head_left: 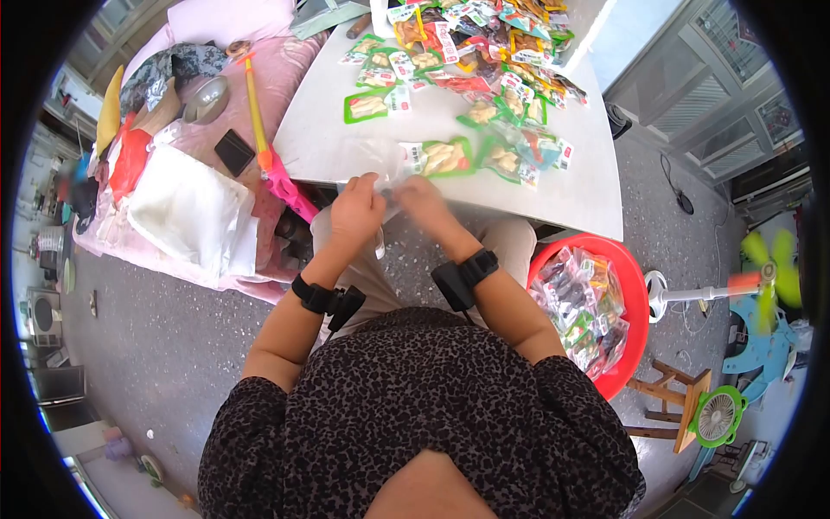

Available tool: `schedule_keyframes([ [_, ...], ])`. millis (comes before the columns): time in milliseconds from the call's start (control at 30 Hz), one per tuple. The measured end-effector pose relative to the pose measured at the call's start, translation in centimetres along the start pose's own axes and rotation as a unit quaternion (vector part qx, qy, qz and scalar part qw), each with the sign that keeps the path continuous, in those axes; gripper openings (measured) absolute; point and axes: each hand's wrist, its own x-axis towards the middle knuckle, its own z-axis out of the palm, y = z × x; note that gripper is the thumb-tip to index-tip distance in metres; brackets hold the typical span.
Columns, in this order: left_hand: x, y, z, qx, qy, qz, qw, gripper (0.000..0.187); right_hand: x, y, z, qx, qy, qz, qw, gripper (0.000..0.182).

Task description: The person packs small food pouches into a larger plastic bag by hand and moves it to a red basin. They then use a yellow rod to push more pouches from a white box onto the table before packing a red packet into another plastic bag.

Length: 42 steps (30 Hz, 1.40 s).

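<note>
One clear bag (370, 156) at near edge of white surface (316, 121), between you and green-edged packet (444, 158). Your left hand (356, 209): grip narrow, fingers pinching bag at end nearest you. Your right hand (424, 206): just beside left, at same end of bag; motion blur, cannot tell grip width. Packet pile (519, 52): far side of surface, packets overlapping. Red tub (641, 311): right of your legs, holding bagged packets (581, 307). Black bands (313, 296): one on each of your wrists.
</note>
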Motion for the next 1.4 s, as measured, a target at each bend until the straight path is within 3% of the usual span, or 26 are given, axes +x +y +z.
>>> schedule_keyframes([
  [67, 0.7, 0.1, -0.8, -0.006, 0.046, 0.03, 0.998, 0.022, -0.1, -1.2, -0.3, 0.003, 0.014, 0.024, 1.0, 0.013],
  [267, 1.1, 0.5, 0.0, 0.056, -0.044, 0.08, 0.994, 0.011, 1.6, -0.3, 1.0, -0.099, 0.034, -0.08, 0.991, 0.012],
  [467, 3.0, -1.7, 0.2, 0.129, 0.027, 0.092, 0.987, 0.008, 1.6, -1.3, 0.2, -0.115, 0.024, -0.065, 0.991, 0.014],
  [567, 5.1, -2.1, -1.3, 0.172, 0.11, 0.11, 0.973, 0.008, 1.9, -0.1, -1.7, -0.139, 0.1, -0.134, 0.976, 0.019],
  [700, 6.0, -1.5, -1.1, 0.176, 0.098, 0.129, 0.971, 0.007, 1.4, -0.4, -6.1, -0.265, 0.176, -0.198, 0.927, 0.022],
  [767, 5.6, -1.6, 0.4, 0.167, 0.049, 0.09, 0.981, 0.008, 1.6, 1.1, -8.3, -0.343, 0.172, -0.238, 0.892, 0.024],
  [900, 4.3, -1.7, 3.2, 0.109, -0.025, 0.011, 0.994, 0.012, 2.2, 1.4, -8.6, -0.5, 0.1, -0.128, 0.851, 0.033],
  [1000, 3.9, -2.0, 5.0, 0.068, -0.073, -0.047, 0.994, 0.015, 2.1, -0.1, -7.1, -0.468, 0.07, -0.138, 0.87, 0.036],
  [1100, 3.9, -2.1, 5.8, 0.043, -0.086, -0.074, 0.993, 0.016, 2.8, 0.3, -5.3, -0.499, 0.043, -0.125, 0.856, 0.039],
  [1133, 3.9, -2.2, 5.8, 0.039, -0.091, -0.08, 0.992, 0.016, 3.0, 0.7, -5.0, -0.515, 0.058, -0.16, 0.84, 0.039],
  [1200, 3.9, -2.6, 6.1, 0.034, -0.084, -0.09, 0.992, 0.017, 3.0, 1.2, -4.4, -0.544, 0.09, -0.228, 0.802, 0.04],
  [1300, 4.0, -3.1, 6.4, -0.038, -0.048, -0.105, 0.993, 0.017, 2.8, 0.7, -3.9, -0.547, 0.05, -0.254, 0.796, 0.041],
  [1400, 4.0, -4.2, 6.8, -0.084, 0.025, -0.044, 0.995, 0.017, 3.9, 0.7, -5.3, -0.509, -0.097, -0.201, 0.832, 0.042],
])
